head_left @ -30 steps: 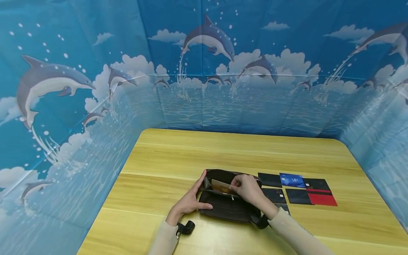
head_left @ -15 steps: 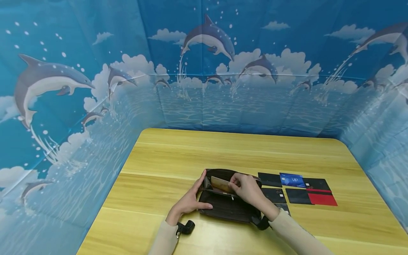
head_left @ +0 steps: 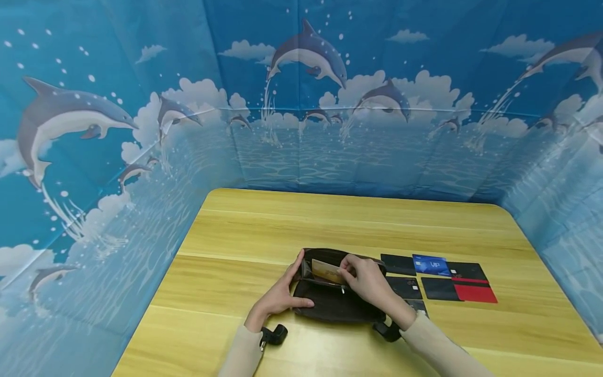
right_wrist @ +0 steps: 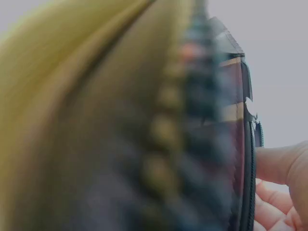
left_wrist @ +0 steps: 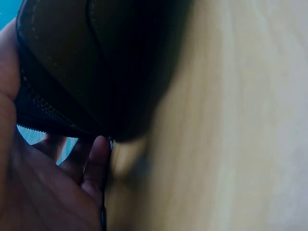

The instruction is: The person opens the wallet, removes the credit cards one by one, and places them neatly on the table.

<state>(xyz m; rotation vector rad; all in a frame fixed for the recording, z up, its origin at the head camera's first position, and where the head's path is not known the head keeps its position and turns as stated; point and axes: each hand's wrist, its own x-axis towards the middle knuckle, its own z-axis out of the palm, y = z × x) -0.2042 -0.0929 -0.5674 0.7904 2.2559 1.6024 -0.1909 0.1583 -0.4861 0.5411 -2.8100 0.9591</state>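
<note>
A dark brown zip wallet (head_left: pixel 336 306) lies spread apart on the table, a zipped middle pocket showing inside. My left hand (head_left: pixel 277 297) grips its left end, with the thumb over the near flap and the fingers along the far side. In the left wrist view, the wallet's stitched end (left_wrist: pixel 62 62) sits between thumb and fingers. A gold card (head_left: pixel 325 270) stands partly out of the slot behind the zip. At its right end my right hand (head_left: pixel 366 278) pinches it. The right wrist view is mostly filled by a blurred wallet edge, with the right hand's fingers (right_wrist: pixel 272 202) behind.
Right of the wallet lie several cards: a blue VIP card (head_left: pixel 432 265), a red and black card (head_left: pixel 476 293), and black cards (head_left: pixel 398 264). The wooden table (head_left: pixel 264 225) has a dolphin-print curtain (head_left: pixel 377 152) around it.
The gold card has come up a little out of its slot, so more of its face shows. The wallet's near flap has lifted slightly. My left hand keeps its grip.
</note>
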